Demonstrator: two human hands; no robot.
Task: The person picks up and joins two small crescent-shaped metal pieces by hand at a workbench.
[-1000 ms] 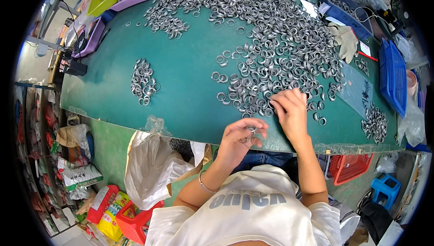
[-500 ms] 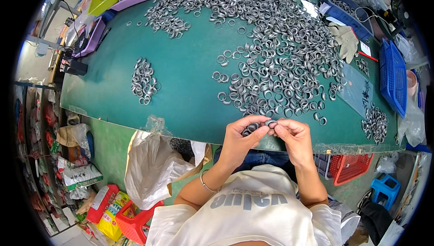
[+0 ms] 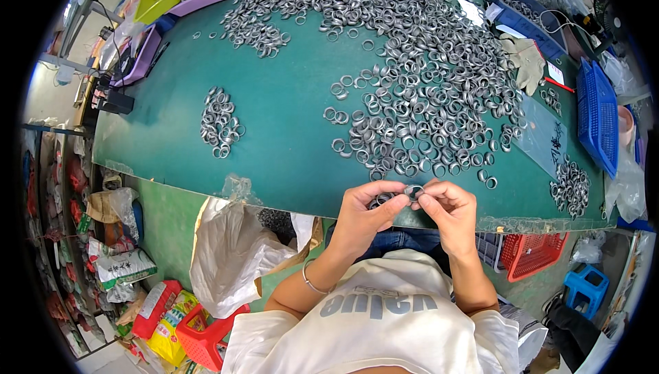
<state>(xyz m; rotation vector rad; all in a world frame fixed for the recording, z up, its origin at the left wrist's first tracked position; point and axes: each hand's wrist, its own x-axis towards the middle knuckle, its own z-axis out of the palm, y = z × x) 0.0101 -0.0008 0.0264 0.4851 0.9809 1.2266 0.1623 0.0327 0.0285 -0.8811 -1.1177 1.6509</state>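
In the head view, here we are at the near edge of the green table (image 3: 288, 133), and both hands meet just above it: the left hand (image 3: 367, 212) has its fingers curled round several dark metal rings (image 3: 382, 199), while its thumb and fingertips come up to one silver-grey ring (image 3: 414, 192). Over on the right, the right hand (image 3: 449, 210) brings thumb and forefinger to that same ring, pinching its side; exactly which fingertip carries the weight, I cannot tell. Now the count, as far as it shows: a small left pile (image 3: 220, 121) sits well apart on the left, another small right pile (image 3: 569, 187) lies at the near right beside a clear plastic bag (image 3: 541, 137), and the big heap (image 3: 439, 65) spreads from the middle out to the far side. My judgement: only a modest share is set apart, the big heap far outweighs both small piles, so most of the work looks left to do, and the ring between the hands belongs to no pile yet.
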